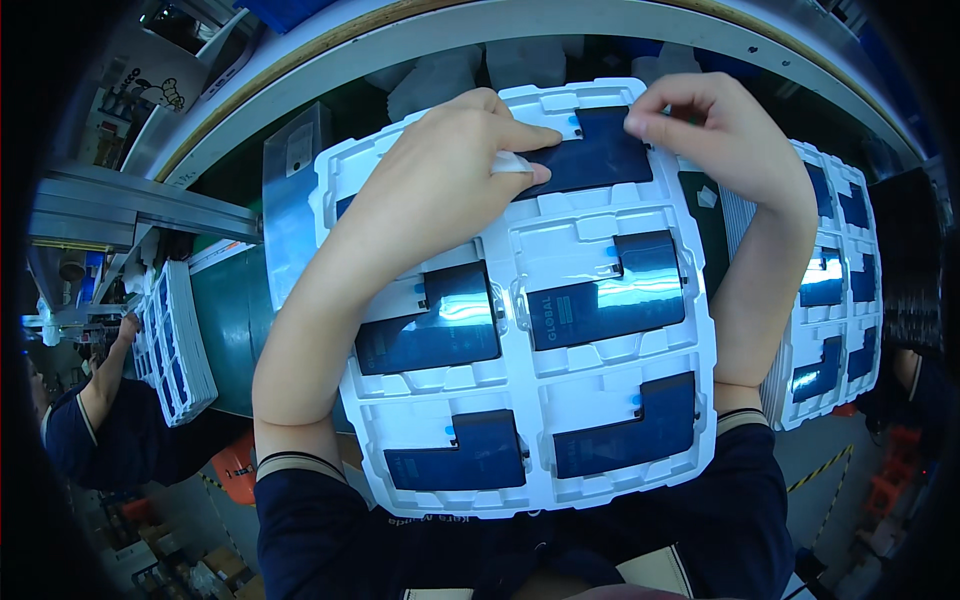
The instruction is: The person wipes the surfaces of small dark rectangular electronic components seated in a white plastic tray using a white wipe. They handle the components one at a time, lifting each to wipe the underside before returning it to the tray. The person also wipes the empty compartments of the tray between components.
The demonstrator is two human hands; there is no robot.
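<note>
A white molded plastic tray [522,400] lies before me, with L-shaped dark blue phone batteries in its compartments. My left hand [450,160] reaches over the tray's far side, a small white wipe [510,162] pinched at its thumb. Its index finger and thumb touch the far right battery [600,165]. At that battery's upper right corner, my right hand [715,130] has thumb and index finger pinched together; what they hold, if anything, is too small to make out. Nearer me sit a middle right battery [605,300] and a middle left battery [435,325]. My left hand and forearm mostly hide the far left compartment.
Stacked trays of batteries [840,270] stand at the right. A clear plastic box [290,210] is left of my tray. White plastic pieces [435,80] lie beyond it, below a shelf edge [400,45]. At far left, a co-worker [110,410] reaches to another tray stack [180,350].
</note>
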